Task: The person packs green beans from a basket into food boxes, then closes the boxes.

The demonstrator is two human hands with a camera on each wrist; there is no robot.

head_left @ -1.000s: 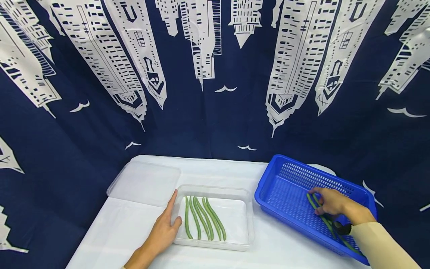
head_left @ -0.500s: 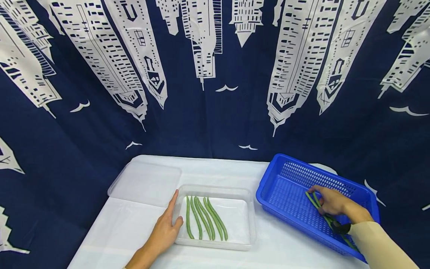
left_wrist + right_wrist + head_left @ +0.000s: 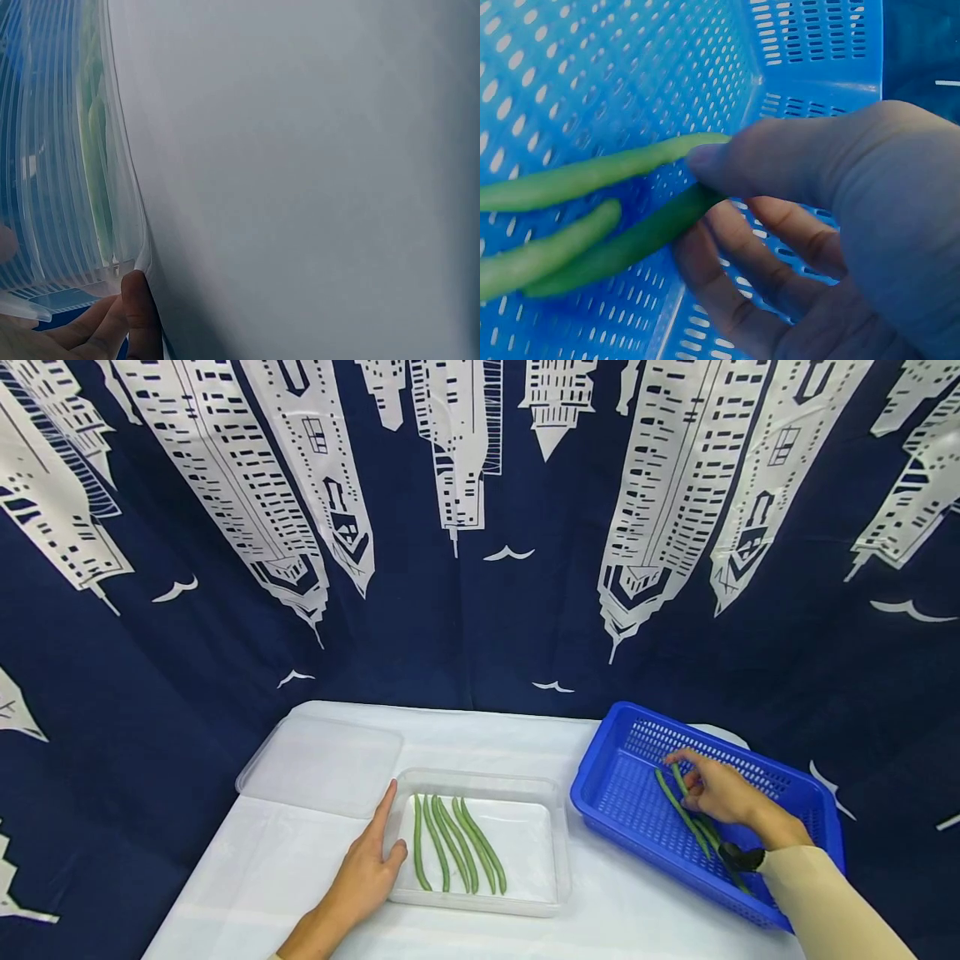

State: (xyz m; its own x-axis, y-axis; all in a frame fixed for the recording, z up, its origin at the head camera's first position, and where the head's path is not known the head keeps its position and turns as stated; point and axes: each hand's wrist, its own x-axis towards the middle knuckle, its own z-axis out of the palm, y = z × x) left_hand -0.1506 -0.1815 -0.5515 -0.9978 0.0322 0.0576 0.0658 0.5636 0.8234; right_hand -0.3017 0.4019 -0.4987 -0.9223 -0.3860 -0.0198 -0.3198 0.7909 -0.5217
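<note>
My left hand [image 3: 358,878] rests at the left wall of a clear plastic container [image 3: 517,906], index finger straight along the rim and thumb stretched out. Inside, several green beans [image 3: 453,843] lie side by side in the left half. Its fingertips [image 3: 139,289] touch the container's outer edge in the left wrist view. Within the blue basket [image 3: 637,835], my right hand [image 3: 722,793] pinches a green bean [image 3: 641,244] between thumb and fingers. Another green bean [image 3: 577,178] passes by the thumb tip, and a third bean [image 3: 540,262] lies below it. The hand partly covers the beans in the head view.
A clear flat lid [image 3: 322,764] lies on the white table [image 3: 247,877] behind and left of the container. The basket stands to the container's right, with a narrow strip of table between them. A dark blue cloth with white buildings [image 3: 465,627] hangs behind the table.
My right hand has moved up and left within the basket, and the beans by it have shifted the same way. My left hand stays at the container.
</note>
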